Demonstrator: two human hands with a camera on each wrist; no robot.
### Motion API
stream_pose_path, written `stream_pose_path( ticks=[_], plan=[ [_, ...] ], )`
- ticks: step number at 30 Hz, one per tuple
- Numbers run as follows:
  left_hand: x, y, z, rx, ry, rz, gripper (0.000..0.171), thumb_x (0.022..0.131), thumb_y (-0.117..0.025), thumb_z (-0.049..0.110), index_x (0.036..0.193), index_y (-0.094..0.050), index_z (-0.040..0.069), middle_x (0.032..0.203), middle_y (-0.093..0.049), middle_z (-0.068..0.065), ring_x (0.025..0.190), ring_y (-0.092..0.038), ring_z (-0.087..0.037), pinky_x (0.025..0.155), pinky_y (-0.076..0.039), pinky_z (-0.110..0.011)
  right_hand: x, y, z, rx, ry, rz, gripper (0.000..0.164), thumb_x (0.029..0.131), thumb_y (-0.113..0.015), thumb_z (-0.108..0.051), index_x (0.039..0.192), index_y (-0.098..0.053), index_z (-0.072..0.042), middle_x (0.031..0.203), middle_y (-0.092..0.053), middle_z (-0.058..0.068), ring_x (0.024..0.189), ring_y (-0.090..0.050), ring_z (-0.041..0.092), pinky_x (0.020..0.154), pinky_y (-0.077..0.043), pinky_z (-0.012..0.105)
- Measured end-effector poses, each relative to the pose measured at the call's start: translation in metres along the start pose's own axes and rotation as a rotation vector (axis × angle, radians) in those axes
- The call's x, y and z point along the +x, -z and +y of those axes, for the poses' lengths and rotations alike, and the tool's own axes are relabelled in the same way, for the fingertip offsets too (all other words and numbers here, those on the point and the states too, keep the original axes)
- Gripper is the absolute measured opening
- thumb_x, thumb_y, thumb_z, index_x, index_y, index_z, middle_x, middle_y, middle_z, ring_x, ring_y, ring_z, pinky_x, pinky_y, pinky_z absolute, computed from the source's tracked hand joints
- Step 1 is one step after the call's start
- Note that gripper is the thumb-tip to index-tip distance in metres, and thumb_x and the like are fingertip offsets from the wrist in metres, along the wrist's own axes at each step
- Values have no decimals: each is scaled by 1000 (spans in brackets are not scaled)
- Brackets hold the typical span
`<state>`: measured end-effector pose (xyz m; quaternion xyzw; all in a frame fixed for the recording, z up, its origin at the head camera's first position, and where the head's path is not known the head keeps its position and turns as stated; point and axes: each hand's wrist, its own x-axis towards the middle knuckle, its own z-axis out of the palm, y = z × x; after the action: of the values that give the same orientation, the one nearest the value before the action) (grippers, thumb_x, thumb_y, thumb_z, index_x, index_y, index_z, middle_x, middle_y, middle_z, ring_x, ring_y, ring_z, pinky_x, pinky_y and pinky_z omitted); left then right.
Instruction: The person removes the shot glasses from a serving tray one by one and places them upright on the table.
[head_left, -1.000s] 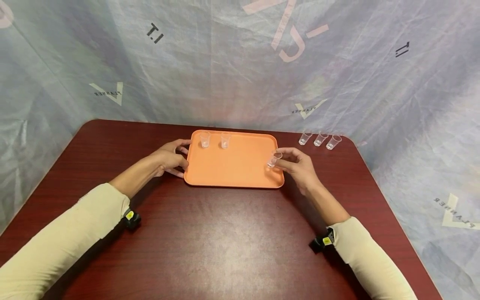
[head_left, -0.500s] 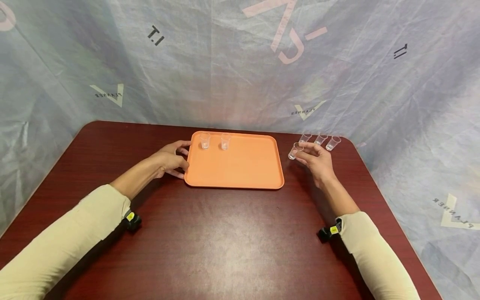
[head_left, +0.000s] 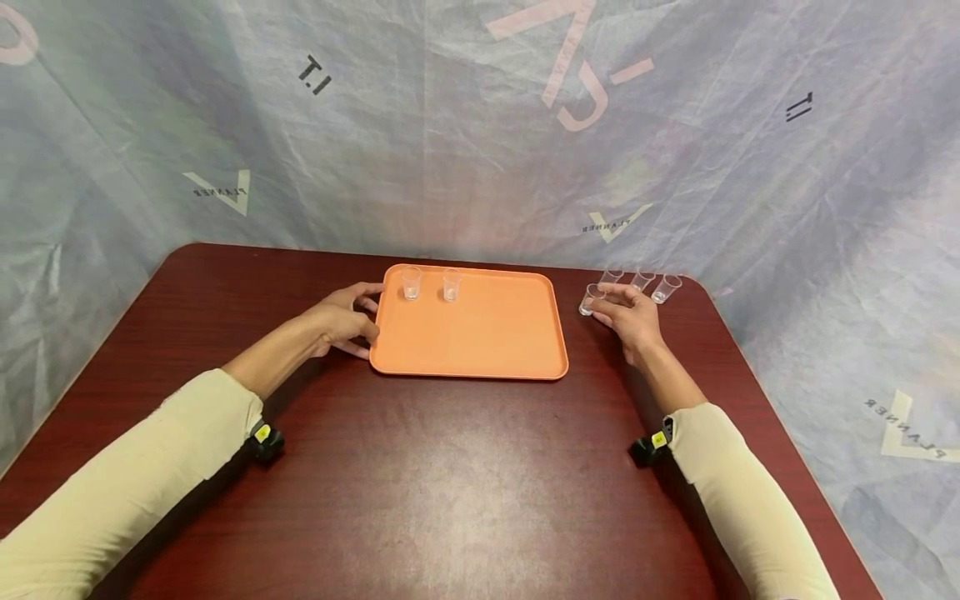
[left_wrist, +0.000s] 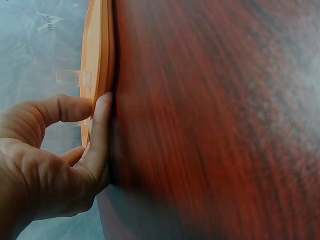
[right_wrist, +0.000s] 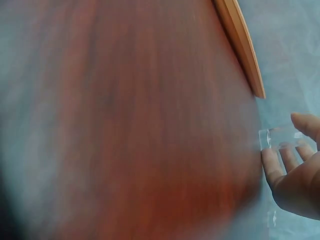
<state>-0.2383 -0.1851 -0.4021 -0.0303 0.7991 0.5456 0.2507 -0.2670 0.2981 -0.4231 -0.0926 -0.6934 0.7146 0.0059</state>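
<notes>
An orange tray [head_left: 480,337] lies on the dark red table. My left hand [head_left: 343,321] pinches its left rim between thumb and fingers, as the left wrist view shows up close. Two small clear cups, one at the tray's far left corner [head_left: 412,285] and another beside it [head_left: 451,287], stand upright. Just right of the tray, my right hand [head_left: 633,321] holds a clear cup [head_left: 588,303] between thumb and fingers. That cup's base [right_wrist: 262,140] is at or close to the tabletop; whether it touches I cannot tell.
Behind the right hand, three more clear cups stand in a row near the table's far right corner, the rightmost cup [head_left: 666,289] least covered. A grey printed curtain [head_left: 480,150] hangs right behind the table [head_left: 450,483].
My right hand has carried the cup from over the tray's right end to the right, beyond the rim. During the last half second it has barely moved. The left hand keeps its place.
</notes>
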Motion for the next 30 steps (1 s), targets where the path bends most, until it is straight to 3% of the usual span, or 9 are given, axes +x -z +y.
stream_pose_path(
  ticks=[9, 17, 25, 30],
  plan=[
    [-1, 0, 2, -8, 6, 0, 106, 91, -67, -11, 182, -22, 20, 168, -33, -26, 110, -67, -31, 78, -74, -38, 12, -29, -7, -60, -33, 51, 41, 102, -79, -2, 141, -65, 1, 113, -67, -4, 98, -72, 3, 124, -58, 43],
    [1, 0, 1, -3, 11, 5, 104, 91, -67, -11, 182, -24, 20, 166, -35, -24, 102, -69, -27, 75, -74, -37, 25, -49, -6, -63, -28, 154, 29, 98, -83, -2, 122, -67, -4, 102, -69, -6, 89, -73, 2, 120, -61, 45],
    [2, 0, 0, -3, 6, -5, 106, 94, -67, -10, 183, -20, 21, 168, -33, -24, 102, -68, -26, 76, -73, -37, 30, -55, -6, -88, -12, 203, 37, 99, -83, -5, 130, -64, 3, 103, -67, -6, 91, -70, 2, 119, -63, 45],
    [1, 0, 0, -9, 4, -1, 105, 91, -67, -11, 182, -22, 19, 164, -35, -25, 97, -68, -26, 75, -74, -38, 31, -56, -5, -66, -18, 208, 34, 98, -84, -5, 127, -66, 1, 102, -69, -7, 92, -71, 2, 119, -62, 44]
  ],
)
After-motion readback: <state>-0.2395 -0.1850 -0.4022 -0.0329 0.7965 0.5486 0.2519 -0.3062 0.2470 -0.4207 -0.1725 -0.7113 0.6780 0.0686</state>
